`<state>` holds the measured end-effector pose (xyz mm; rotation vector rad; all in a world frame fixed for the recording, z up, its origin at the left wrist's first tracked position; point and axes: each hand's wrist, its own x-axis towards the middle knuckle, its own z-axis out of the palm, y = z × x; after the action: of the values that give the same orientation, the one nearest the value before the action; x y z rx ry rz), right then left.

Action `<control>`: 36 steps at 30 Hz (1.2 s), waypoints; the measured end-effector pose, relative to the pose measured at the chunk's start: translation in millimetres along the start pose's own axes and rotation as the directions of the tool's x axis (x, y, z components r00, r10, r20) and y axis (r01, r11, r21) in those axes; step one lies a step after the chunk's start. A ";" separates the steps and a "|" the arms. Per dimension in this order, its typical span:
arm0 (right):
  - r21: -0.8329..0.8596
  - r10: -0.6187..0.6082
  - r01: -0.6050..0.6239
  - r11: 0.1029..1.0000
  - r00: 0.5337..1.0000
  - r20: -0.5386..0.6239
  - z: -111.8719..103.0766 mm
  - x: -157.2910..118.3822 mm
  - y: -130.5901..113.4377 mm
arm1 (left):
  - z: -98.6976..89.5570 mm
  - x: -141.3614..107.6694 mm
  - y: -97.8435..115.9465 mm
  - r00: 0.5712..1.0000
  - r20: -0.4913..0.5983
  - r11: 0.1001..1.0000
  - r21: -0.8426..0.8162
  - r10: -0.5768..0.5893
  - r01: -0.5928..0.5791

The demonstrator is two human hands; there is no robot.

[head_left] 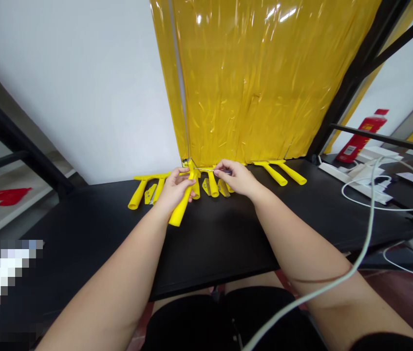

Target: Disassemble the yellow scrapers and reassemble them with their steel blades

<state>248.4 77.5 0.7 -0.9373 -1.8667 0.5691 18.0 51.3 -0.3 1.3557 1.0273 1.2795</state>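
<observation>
My left hand (173, 187) is closed around a yellow T-shaped scraper (180, 209), its handle pointing down toward me. In my right hand (238, 178) a thin screwdriver (205, 169) lies level, held between the fingertips. Its metal shaft reaches left to the head of the scraper; whether the tip sits in a screw is too small to tell. Behind both hands, more yellow T-shaped scrapers lie in a row, one at the left (138, 195) and another at the right (275, 174). Small yellow pieces with metal edges (150, 194) rest between the handles.
The black tabletop (221, 243) ends against a white panel (100, 87) and a yellow plastic curtain (265, 87). At the right stand a red bottle (363, 136) and a white power strip (356, 183). A white cable (365, 243) hangs across my right forearm. Black frame bars flank the table.
</observation>
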 end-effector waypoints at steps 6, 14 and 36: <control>0.123 0.205 -0.193 0.974 0.974 -0.098 -1.1 5.0 3.1 | 6.0 -3.5 -0.4 0.997 0.003 0.995 0.062 0.075 -0.075; 0.422 0.257 -0.264 0.867 0.964 0.074 1.7 2.4 -1.3 | 1.1 -1.3 2.3 0.993 -0.042 0.992 0.063 0.112 -0.109; 0.137 0.215 -0.215 0.967 0.976 0.013 -1.3 2.0 10.4 | 1.9 -1.9 1.5 0.992 -0.078 0.993 0.068 0.098 -0.093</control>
<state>252.7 85.3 -5.0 -1.0541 -1.7107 0.8182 19.7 49.0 0.9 1.4266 1.0784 1.3921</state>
